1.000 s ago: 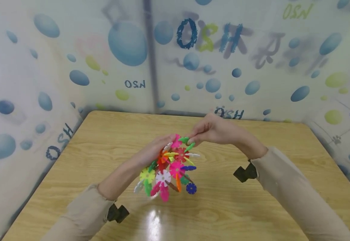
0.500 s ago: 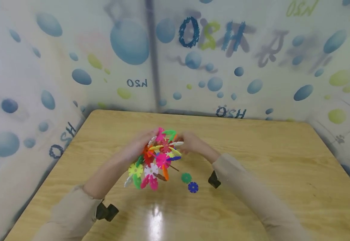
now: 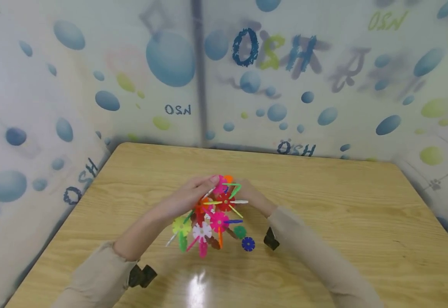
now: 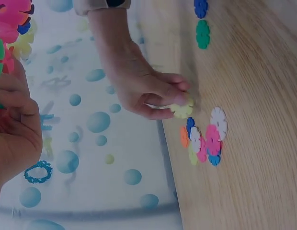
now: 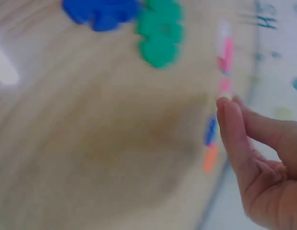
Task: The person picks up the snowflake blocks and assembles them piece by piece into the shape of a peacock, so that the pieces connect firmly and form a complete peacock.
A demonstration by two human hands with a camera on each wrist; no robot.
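My left hand (image 3: 185, 197) grips a many-coloured cluster of notched plastic snowflake discs (image 3: 219, 221), held up over the middle of the table. Pink, red, white, yellow and green discs stick out of it at all angles. Partly behind the cluster in the head view is my right hand (image 3: 251, 196). The left wrist view shows that hand pinching a pale yellow snowflake disc (image 4: 183, 110) between thumb and fingers. Just below it, a small group of loose discs, among them a pink disc (image 4: 213, 139) and a white disc (image 4: 219, 120), lies on the wood.
Two separate discs, one green (image 3: 240, 232) and one blue (image 3: 248, 244), lie on the wooden table (image 3: 324, 214) to the cluster's right. Patterned walls (image 3: 139, 85) enclose the table's back and sides.
My right hand has left the green disc atop the cluster, gone down behind it and taken up a pale yellow disc. The left hand shifted the cluster left, then partly back.
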